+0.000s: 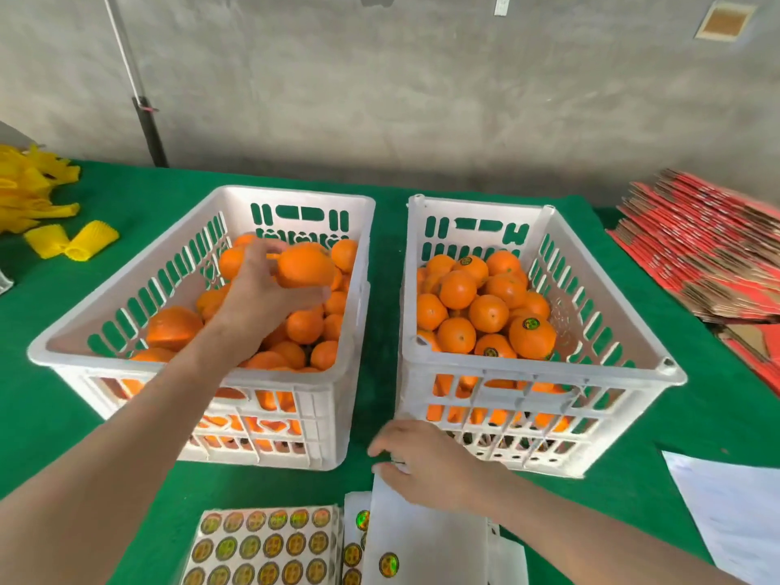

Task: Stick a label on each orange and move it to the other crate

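The left hand (270,291) is gripping an orange (306,266) above the left crate (295,195), many waiting inside. The right hand (426,462) is touching a label sheet (422,538), hold unclear. Labelled oranges (532,337) are filling the right crate (527,373).

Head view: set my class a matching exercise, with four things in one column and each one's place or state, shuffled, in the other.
Things
1. left hand
2. right hand
3. right crate
4. foam nets

Places or states
a. on the label sheet
b. holds labelled oranges
c. grips an orange over the left crate
d. yellow, far left on the table

Pairs: 1-c, 2-a, 3-b, 4-d
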The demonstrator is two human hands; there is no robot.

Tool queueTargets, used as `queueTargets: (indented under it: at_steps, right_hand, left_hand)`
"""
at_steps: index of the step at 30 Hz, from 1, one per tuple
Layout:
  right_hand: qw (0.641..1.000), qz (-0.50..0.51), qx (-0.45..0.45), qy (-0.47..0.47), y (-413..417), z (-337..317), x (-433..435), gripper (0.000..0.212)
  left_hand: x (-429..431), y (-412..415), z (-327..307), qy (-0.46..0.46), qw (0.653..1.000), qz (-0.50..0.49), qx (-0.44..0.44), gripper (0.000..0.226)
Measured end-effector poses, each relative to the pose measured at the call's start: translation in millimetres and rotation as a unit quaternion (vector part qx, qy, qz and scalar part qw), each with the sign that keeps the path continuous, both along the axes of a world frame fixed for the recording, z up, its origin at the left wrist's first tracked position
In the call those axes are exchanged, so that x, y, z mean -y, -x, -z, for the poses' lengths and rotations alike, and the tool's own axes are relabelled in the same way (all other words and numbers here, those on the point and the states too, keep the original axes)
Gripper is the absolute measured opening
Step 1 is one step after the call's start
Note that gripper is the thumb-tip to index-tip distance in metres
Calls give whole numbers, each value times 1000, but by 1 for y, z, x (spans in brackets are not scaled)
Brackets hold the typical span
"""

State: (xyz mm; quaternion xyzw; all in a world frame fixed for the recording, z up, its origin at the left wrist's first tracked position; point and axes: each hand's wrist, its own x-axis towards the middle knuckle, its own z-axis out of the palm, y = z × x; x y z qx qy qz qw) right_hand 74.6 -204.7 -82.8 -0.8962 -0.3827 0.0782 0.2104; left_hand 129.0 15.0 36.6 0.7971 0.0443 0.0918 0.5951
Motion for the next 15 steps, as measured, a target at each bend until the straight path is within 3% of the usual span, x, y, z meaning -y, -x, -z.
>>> queueTargets:
  at_steps: [3, 7, 10, 15]
  right_hand:
    - [976, 67, -74, 194, 3, 50, 16, 45]
    - [961, 79, -30, 262, 5, 83, 4, 65]
    - [964, 132, -3, 233, 9, 93, -4, 59]
    - [981, 175, 46, 74, 12, 88, 8, 30]
  left_hand:
    - [9, 49, 4, 14, 995, 101, 7, 74]
    - [39, 95, 37, -13, 980, 186, -67, 78]
    - [54, 112, 74, 17, 973, 165, -160, 65]
    - [54, 122, 128, 197, 928, 118, -293, 65]
